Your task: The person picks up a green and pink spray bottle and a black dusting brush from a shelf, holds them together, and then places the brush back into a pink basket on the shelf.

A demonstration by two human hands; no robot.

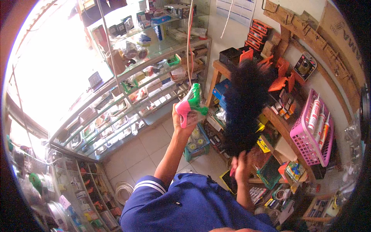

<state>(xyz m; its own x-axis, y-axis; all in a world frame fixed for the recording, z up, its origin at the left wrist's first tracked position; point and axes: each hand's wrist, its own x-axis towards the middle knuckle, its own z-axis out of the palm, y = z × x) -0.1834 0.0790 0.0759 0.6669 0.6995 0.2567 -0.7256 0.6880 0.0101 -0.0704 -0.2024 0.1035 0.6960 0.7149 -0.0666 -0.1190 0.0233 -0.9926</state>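
Observation:
My left hand (176, 119) grips a pink and green plastic article (189, 105) in clear plastic wrap, perhaps a spray gun. It is held up in front of me over the tiled floor. My right hand (241, 166) is closed around the reddish handle of a black feather duster (245, 104). The duster stands upright and blurred, its head covering part of the wooden shelf unit (216, 77). From this view I cannot tell whether its feathers touch the shelf's goods.
A glass display case (127, 95) full of small goods spans the left. A pink plastic basket (313, 130) with sealant tubes stands at right, near orange bins (258, 33). Cords (189, 43) hang ahead. A blue-green crate (198, 146) and a cable coil (124, 192) are on the floor.

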